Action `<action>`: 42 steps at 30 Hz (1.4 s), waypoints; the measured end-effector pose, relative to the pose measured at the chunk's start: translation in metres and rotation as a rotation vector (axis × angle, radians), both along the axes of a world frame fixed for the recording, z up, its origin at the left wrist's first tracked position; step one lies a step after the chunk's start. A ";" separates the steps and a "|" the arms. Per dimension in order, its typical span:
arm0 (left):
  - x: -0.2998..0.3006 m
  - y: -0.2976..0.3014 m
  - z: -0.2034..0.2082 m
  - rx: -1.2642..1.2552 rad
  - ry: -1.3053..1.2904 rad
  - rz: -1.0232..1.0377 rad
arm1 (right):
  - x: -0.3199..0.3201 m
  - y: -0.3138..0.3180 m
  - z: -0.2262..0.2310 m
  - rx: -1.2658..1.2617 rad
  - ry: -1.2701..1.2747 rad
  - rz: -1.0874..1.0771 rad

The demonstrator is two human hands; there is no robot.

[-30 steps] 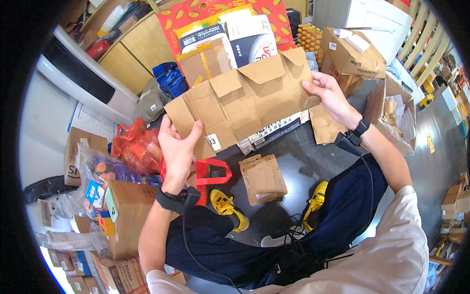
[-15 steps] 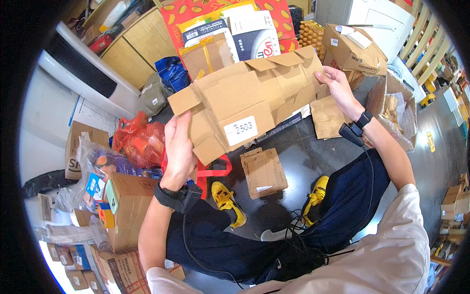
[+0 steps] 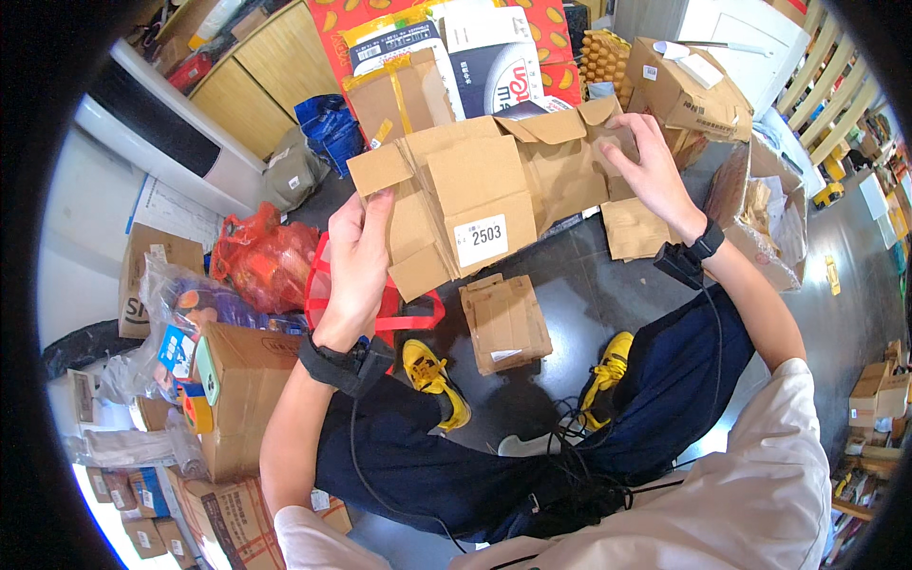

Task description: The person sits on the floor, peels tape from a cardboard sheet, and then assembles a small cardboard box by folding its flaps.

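A partly unfolded cardboard box (image 3: 480, 180), brown with a white printed label, is held up in front of me at a slant. My left hand (image 3: 356, 256) grips its left end, thumb on the near face and the other fingers mostly hidden behind it. At the right end, my right hand (image 3: 651, 166) has bent fingers and thumb at a curled flap. Beneath, a small stack of flattened cardboard (image 3: 506, 328) lies on the floor between my yellow shoes. Another flat cardboard piece (image 3: 635, 228) lies below my right hand.
Packages and a white-and-navy carton (image 3: 489, 62) lie on a red patterned surface ahead. An open box (image 3: 765, 214) stands at right, near a closed carton (image 3: 693, 90). To the left are a red mesh bag (image 3: 266, 266) and a tall carton (image 3: 247, 399). Cables hang from both wrists.
The cardboard box has shifted slightly right at its left end, and its right part has folded more. My right-hand fingers have moved over the flap, with the thumb bent inward.
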State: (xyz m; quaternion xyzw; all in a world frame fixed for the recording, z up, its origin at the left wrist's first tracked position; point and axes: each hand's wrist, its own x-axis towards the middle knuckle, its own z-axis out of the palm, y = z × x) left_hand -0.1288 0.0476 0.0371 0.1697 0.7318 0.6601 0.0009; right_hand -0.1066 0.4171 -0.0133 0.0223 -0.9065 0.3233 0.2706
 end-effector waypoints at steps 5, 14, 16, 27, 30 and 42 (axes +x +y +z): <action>-0.001 0.009 0.003 0.009 0.037 0.041 | -0.001 0.005 0.008 -0.312 -0.146 0.209; -0.007 -0.009 -0.004 -0.033 0.020 0.053 | 0.001 0.011 -0.009 -0.700 -0.400 0.345; -0.008 -0.007 -0.005 -0.024 0.026 0.047 | 0.000 0.015 -0.012 -0.672 -0.398 0.351; -0.017 -0.015 -0.010 -0.050 0.016 0.060 | -0.009 0.013 -0.019 -0.438 -0.327 0.332; -0.019 -0.015 -0.012 -0.067 -0.003 0.050 | -0.010 0.018 -0.021 -0.335 -0.284 0.319; -0.009 -0.012 -0.004 0.031 -0.046 0.087 | -0.017 0.020 -0.029 -0.335 -0.273 0.350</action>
